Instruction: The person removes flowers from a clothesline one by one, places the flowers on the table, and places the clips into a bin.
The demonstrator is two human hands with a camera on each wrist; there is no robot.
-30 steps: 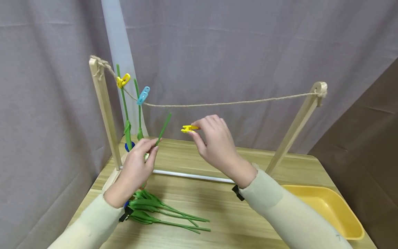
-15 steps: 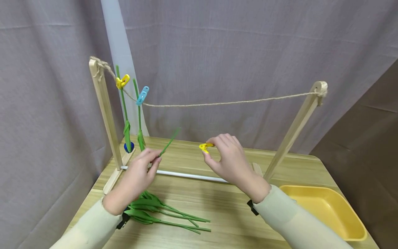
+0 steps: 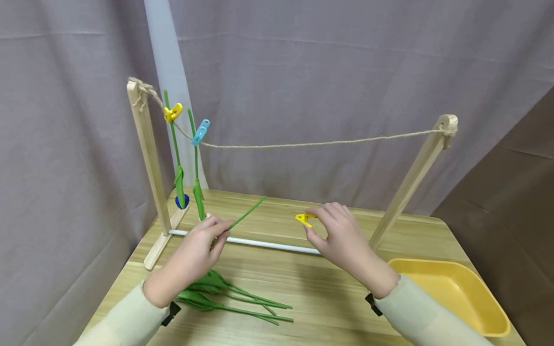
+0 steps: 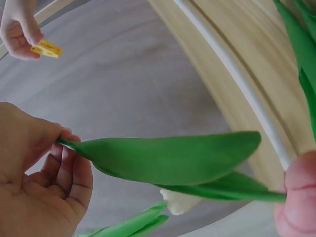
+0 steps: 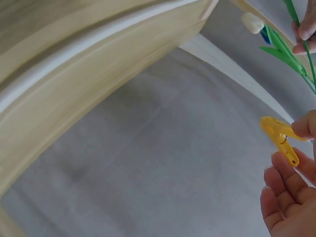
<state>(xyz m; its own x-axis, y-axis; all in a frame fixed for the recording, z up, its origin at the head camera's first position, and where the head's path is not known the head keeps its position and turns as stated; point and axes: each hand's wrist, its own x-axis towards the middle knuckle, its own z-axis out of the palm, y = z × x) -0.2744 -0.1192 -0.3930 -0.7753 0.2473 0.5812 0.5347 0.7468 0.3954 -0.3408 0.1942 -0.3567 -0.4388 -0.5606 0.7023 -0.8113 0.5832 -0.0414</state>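
Note:
My left hand [image 3: 196, 247] pinches the green stem of an artificial tulip [image 4: 177, 155] between thumb and fingers. The stem's bare end points up and to the right in the head view, while the pink bloom [image 4: 301, 195] shows at the right of the left wrist view. To the right, my right hand [image 3: 339, 235] holds a yellow clothespin [image 5: 281, 140] by its handles, below the twine [image 3: 303, 144]. From the twine's left part two tulips hang bloom-down: a blue one [image 3: 182, 201] under a yellow clothespin [image 3: 173, 112] and a white one [image 5: 253, 22] under a light-blue clothespin [image 3: 200, 132].
Two wooden posts [image 3: 149, 158] hold the twine, and a white rod [image 3: 268, 246] joins their feet. Several more tulips [image 3: 233, 298] lie on the table, partly under my left arm. A yellow tray [image 3: 454, 288] stands at the right, with grey curtains behind.
Both hands have come down from near the twine, and the right hand has moved further right with its clothespin. The held stem has tipped toward the right.

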